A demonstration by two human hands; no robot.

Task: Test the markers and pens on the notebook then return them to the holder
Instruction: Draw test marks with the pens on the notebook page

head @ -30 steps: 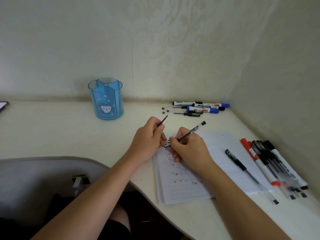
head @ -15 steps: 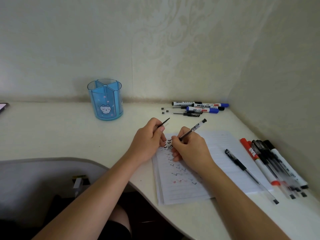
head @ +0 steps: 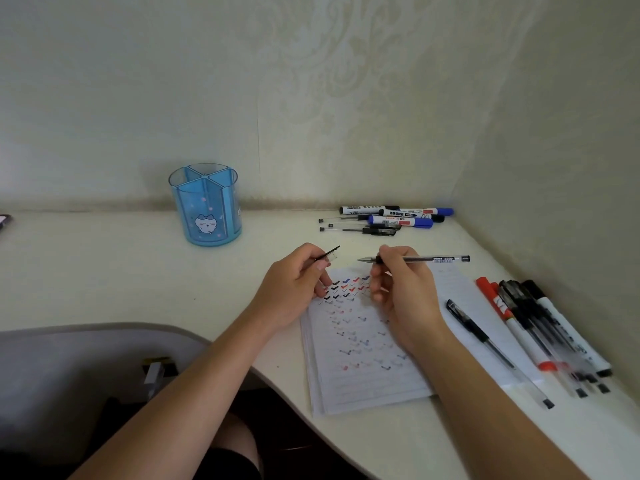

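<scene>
My right hand (head: 398,285) holds a clear black gel pen (head: 433,259) level above the notebook (head: 363,375), its bare tip pointing left. My left hand (head: 298,282) pinches the pen's clear cap (head: 329,255), a short gap from the tip. The notebook page carries rows of black, red and blue tick marks. The blue divided pen holder (head: 206,206) stands empty at the back left of the desk.
Several markers and thin pens (head: 391,219) lie near the back wall. More markers and pens (head: 540,327) lie along the right wall, and one black pen (head: 485,341) rests on the notebook's right part. The desk edge curves in front of me.
My right hand lifted the pen off the page and turned it level, tip toward the cap in my left hand. A fresh tick mark shows at the top of the page.
</scene>
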